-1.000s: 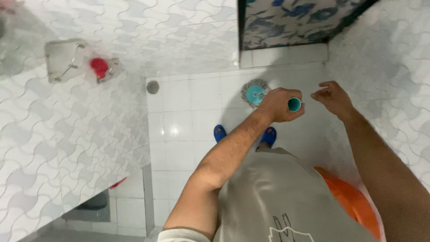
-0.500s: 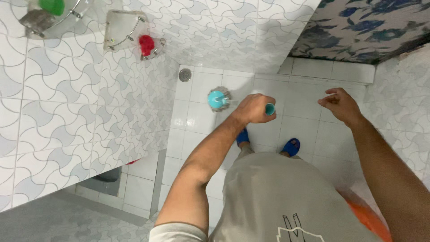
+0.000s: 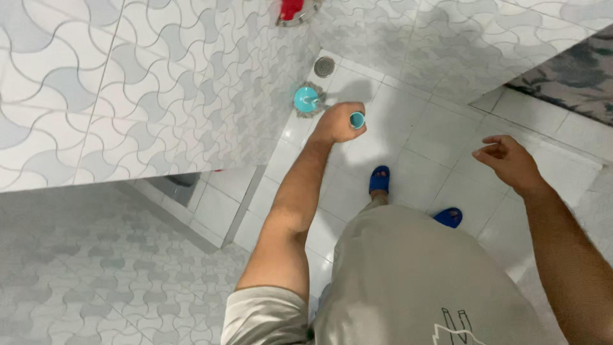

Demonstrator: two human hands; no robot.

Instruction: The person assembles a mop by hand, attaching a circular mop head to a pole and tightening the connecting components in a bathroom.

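Left hand [image 3: 336, 124], upper centre of frame: grip clenched round the teal tube-shaped mop handle [image 3: 357, 119], top end showing at the fist. Handle runs down to the round teal-and-grey mop head [image 3: 307, 99] on the white tiled floor [image 3: 408, 137], upper centre, just beside the wavy-patterned tiled wall [image 3: 159, 83] and near the round metal floor drain [image 3: 324, 66]. Right hand [image 3: 509, 163], right of frame: released, fingers loosely curled, holding nothing, well apart from the handle. Blue slippers [image 3: 379, 179] below centre.
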